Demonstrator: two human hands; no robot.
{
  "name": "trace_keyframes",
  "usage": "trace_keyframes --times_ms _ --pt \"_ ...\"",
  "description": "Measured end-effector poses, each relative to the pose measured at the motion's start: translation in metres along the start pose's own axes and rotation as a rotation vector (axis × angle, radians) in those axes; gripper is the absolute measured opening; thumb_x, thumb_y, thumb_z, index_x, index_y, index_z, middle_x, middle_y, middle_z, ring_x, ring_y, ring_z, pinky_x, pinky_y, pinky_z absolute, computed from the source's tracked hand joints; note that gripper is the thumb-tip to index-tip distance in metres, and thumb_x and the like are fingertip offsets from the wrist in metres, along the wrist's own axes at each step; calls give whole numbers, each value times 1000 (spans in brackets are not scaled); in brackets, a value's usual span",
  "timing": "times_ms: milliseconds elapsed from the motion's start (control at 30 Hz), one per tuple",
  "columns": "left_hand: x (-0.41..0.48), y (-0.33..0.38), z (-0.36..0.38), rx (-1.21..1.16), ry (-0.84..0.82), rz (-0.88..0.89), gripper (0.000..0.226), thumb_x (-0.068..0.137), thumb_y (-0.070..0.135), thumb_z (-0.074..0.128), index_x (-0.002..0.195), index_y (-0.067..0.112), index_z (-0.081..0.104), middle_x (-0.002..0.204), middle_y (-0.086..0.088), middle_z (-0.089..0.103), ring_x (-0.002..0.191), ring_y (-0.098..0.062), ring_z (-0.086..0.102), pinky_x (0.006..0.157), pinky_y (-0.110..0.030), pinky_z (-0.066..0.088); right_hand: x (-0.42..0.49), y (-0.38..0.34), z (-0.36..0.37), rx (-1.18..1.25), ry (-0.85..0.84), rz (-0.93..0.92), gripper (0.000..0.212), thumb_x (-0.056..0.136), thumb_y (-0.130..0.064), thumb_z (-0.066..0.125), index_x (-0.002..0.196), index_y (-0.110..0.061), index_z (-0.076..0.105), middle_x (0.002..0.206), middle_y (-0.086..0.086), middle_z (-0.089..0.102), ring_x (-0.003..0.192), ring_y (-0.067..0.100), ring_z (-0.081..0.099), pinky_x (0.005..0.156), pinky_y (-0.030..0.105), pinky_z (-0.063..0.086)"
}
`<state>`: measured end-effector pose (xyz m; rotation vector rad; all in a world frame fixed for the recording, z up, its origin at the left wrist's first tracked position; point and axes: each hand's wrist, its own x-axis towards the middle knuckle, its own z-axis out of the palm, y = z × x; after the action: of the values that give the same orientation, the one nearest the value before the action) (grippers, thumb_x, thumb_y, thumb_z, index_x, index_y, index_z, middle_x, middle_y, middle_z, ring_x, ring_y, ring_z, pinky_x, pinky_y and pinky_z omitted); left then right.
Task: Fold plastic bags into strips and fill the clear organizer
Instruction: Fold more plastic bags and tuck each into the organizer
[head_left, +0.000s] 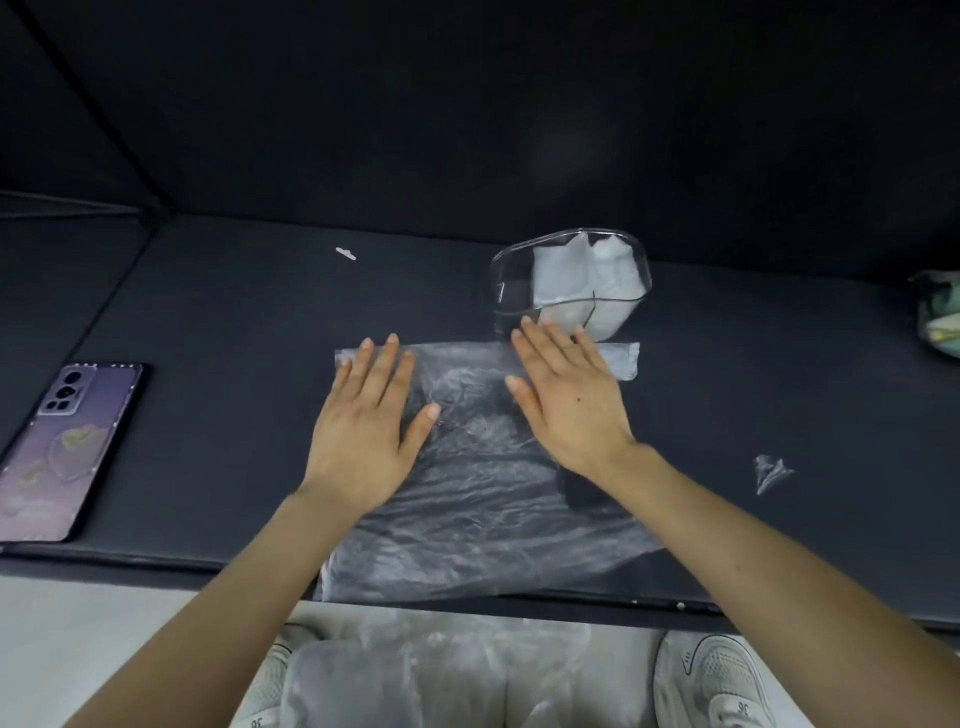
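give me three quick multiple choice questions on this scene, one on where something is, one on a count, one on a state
1. Where does the phone lie?
A) left of the bag
B) right of the bag
C) on top of the bag

2. How many hands rest flat on the bag?
A) none
B) one
C) two

3. What state is the organizer in?
A) empty
B) partly filled with folded bags
C) tipped upside down

Answers:
1 A: the phone lies far to the left on the table, apart from the bag.
2 C: the left hand and the right hand both lie flat on it.
3 B: white folded bags show through its clear wall, with some room left beside them.
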<state>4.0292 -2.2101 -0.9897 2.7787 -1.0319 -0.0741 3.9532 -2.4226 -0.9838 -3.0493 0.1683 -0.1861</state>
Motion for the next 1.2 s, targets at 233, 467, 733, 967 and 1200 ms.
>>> trace_keyframes --times_ms 233,467,733,967,1200 --pt "17 -7 12 -59 19 3 92 88 69 -9 152 9 20 160 -7 9 146 -18 -2 119 -29 -8 4 11 -7 20 55 33 59 101 -41 21 140 -5 46 146 19 43 138 35 36 116 49 24" --pt "8 6 26 -27 -72 -16 82 83 65 -8 152 22 0 161 -1 -2 143 -10 -16 117 -29 -17 -3 -9 22 -40 -237 24 79 89 -57 -3 153 -16 17 161 8 14 149 25 8 120 50 2" --pt "9 2 14 -314 -103 -76 77 92 69 9 153 23 5 160 7 -6 144 -7 -16 116 -21 -14 -53 19 -5 15 -45 63 74 99 -55 1 148 -10 33 153 15 32 144 31 25 118 48 5" --pt "-48 0 10 -48 49 205 63 103 49 17 141 8 46 154 -12 31 145 -27 21 120 -40 8 -72 -32 26 23 -190 -194 61 102 -49 14 146 -13 37 153 13 33 144 28 28 113 53 12" --pt "-54 -6 30 -80 -40 164 64 102 56 16 150 16 30 158 -8 21 148 -19 10 120 -34 4 -68 -14 6 166 -32 -362 59 94 -59 40 133 -17 57 143 13 49 134 30 42 113 48 25"
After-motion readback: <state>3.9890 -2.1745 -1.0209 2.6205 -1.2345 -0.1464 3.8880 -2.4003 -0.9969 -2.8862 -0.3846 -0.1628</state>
